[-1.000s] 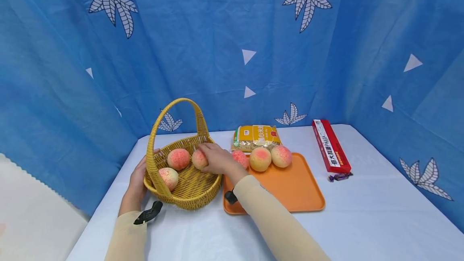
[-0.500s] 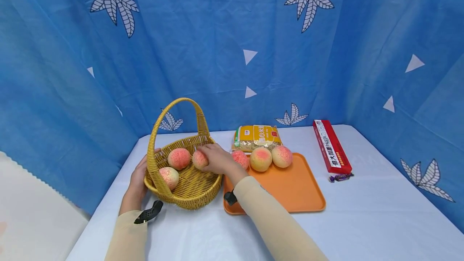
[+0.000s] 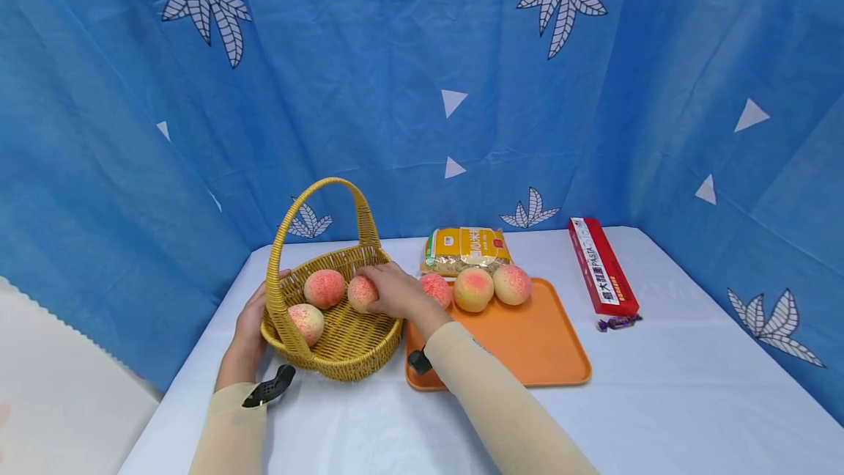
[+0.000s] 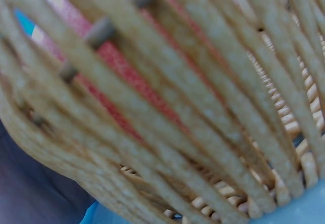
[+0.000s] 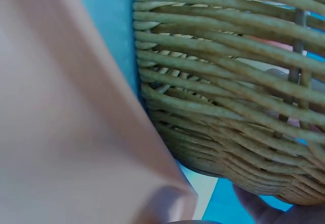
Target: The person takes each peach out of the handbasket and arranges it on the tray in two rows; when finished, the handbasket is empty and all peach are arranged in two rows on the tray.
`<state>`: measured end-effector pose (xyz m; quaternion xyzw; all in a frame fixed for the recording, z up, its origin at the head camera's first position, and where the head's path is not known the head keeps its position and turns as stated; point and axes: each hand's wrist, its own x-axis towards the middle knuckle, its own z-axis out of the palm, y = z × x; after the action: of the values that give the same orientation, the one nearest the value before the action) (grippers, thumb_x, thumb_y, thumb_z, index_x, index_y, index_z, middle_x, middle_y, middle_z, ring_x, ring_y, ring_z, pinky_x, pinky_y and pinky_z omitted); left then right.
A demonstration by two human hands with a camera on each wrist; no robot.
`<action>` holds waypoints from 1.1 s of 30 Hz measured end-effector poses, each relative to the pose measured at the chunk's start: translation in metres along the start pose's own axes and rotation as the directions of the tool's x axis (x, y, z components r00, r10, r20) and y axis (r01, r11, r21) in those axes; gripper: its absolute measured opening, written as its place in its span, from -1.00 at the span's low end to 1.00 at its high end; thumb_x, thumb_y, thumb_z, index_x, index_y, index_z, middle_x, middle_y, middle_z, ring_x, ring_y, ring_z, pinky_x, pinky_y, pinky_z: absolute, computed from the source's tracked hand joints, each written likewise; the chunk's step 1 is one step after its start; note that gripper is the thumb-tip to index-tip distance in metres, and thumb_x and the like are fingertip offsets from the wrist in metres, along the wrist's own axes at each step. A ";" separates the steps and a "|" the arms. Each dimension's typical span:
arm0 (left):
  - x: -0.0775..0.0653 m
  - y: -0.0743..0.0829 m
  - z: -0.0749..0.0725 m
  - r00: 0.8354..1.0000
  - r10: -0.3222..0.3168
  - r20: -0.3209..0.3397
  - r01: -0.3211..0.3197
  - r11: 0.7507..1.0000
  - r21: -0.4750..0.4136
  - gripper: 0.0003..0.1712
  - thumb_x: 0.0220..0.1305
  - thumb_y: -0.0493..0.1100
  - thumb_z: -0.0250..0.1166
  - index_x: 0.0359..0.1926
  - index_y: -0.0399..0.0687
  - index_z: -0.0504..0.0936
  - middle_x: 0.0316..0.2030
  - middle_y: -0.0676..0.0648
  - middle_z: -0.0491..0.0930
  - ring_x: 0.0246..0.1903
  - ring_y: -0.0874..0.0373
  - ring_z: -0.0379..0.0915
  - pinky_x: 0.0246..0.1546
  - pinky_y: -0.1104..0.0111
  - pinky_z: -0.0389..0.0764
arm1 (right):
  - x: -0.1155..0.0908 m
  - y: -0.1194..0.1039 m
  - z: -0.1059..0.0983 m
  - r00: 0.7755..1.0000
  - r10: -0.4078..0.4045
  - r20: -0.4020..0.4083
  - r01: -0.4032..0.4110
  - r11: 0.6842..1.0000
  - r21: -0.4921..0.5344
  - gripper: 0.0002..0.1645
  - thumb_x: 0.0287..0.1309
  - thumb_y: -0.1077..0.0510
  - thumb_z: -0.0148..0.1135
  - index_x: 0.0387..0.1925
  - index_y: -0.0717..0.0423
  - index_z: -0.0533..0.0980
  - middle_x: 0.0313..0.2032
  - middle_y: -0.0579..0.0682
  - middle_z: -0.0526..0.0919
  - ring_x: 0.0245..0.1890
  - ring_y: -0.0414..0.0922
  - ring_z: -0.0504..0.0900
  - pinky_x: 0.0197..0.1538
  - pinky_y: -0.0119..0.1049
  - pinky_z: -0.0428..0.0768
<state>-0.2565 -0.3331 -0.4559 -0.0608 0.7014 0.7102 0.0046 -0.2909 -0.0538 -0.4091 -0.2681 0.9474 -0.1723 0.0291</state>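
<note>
A golden woven basket (image 3: 356, 369) with a tall arched handle (image 3: 275, 259) stands on the left of the table. My left hand (image 3: 249, 325) holds its left side at the rim, fingers partly hidden behind the handle. My right hand (image 3: 397, 292) reaches over the right rim and grips a peach (image 3: 361, 295) low inside the basket. Two other peaches lie in there, a red one (image 3: 324, 289) at the back and a paler one (image 3: 307, 324) by the handle's near end. Through the weave in the left wrist view shows a reddish peach (image 4: 127, 69).
Right of the basket lies an orange tray (image 3: 527, 350); a red peach (image 3: 437, 289), a yellowish peach (image 3: 473, 289) and a pink peach (image 3: 512, 284) sit at its back. Behind are a yellow bag (image 3: 468, 249), a red pasta box (image 3: 603, 266) and a purple-wrapped candy (image 3: 620, 322).
The peach in my right hand has shifted very slightly towards the front left of the basket. My left hand and the basket stay in place.
</note>
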 end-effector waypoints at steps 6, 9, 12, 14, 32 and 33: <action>0.000 -0.001 0.000 1.000 0.000 -0.003 0.000 1.000 -0.007 -0.41 0.60 0.17 -0.27 0.55 0.29 0.12 0.60 0.06 -0.07 0.58 0.09 -0.23 0.58 0.09 -0.15 | -0.002 -0.001 0.000 1.000 0.006 -0.002 -0.006 1.000 0.016 -0.20 0.18 -0.07 0.42 0.41 -0.30 0.30 0.37 -0.13 0.45 0.36 -0.12 0.37 0.23 -0.06 0.55; 0.000 -0.002 0.000 1.000 -0.005 -0.003 0.005 1.000 -0.016 -0.41 0.60 0.16 -0.27 0.56 0.28 0.11 0.60 0.07 -0.07 0.58 0.09 -0.24 0.58 0.08 -0.16 | -0.002 0.000 0.001 1.000 0.005 -0.003 -0.005 1.000 0.023 -0.20 0.17 -0.07 0.43 0.40 -0.31 0.31 0.37 -0.13 0.44 0.36 -0.11 0.36 0.23 -0.04 0.55; 0.000 -0.002 0.000 1.000 -0.007 -0.003 0.007 1.000 -0.016 -0.41 0.60 0.16 -0.27 0.56 0.29 0.11 0.60 0.06 -0.07 0.57 0.09 -0.22 0.58 0.08 -0.15 | -0.002 0.002 0.002 1.000 -0.005 -0.016 0.005 0.999 0.038 -0.20 0.16 -0.06 0.44 0.39 -0.32 0.31 0.37 -0.15 0.42 0.36 -0.11 0.37 0.22 -0.02 0.55; -0.001 -0.002 0.000 1.000 -0.006 -0.005 0.006 1.000 -0.012 -0.41 0.60 0.17 -0.27 0.55 0.29 0.11 0.59 0.05 -0.06 0.57 0.09 -0.21 0.58 0.08 -0.14 | -0.002 0.003 0.003 1.000 -0.011 -0.029 0.012 0.999 0.048 -0.20 0.15 -0.04 0.44 0.38 -0.34 0.30 0.36 -0.16 0.42 0.35 -0.10 0.38 0.20 -0.01 0.56; 0.000 -0.001 0.000 1.000 0.001 0.003 -0.001 1.000 0.007 -0.40 0.58 0.21 -0.26 0.55 0.32 0.12 0.58 0.06 -0.03 0.53 0.15 -0.12 0.52 0.22 0.01 | -0.002 0.008 0.006 0.989 -0.068 -0.132 0.090 0.982 0.167 -0.08 0.14 0.02 0.43 0.47 -0.33 0.21 0.40 -0.18 0.24 0.33 -0.05 0.40 0.23 0.01 0.55; -0.001 -0.001 0.000 1.000 0.000 0.003 0.000 1.000 0.008 -0.40 0.59 0.21 -0.27 0.55 0.31 0.12 0.58 0.05 -0.03 0.53 0.15 -0.12 0.52 0.22 0.01 | -0.002 0.008 0.006 0.988 -0.073 -0.138 0.096 0.981 0.168 -0.08 0.14 0.01 0.43 0.47 -0.32 0.21 0.40 -0.18 0.24 0.33 -0.05 0.40 0.23 0.01 0.55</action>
<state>-0.2558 -0.3332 -0.4565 -0.0599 0.7042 0.7075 0.0059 -0.2927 -0.0481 -0.4179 -0.2927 0.9163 -0.2727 -0.0173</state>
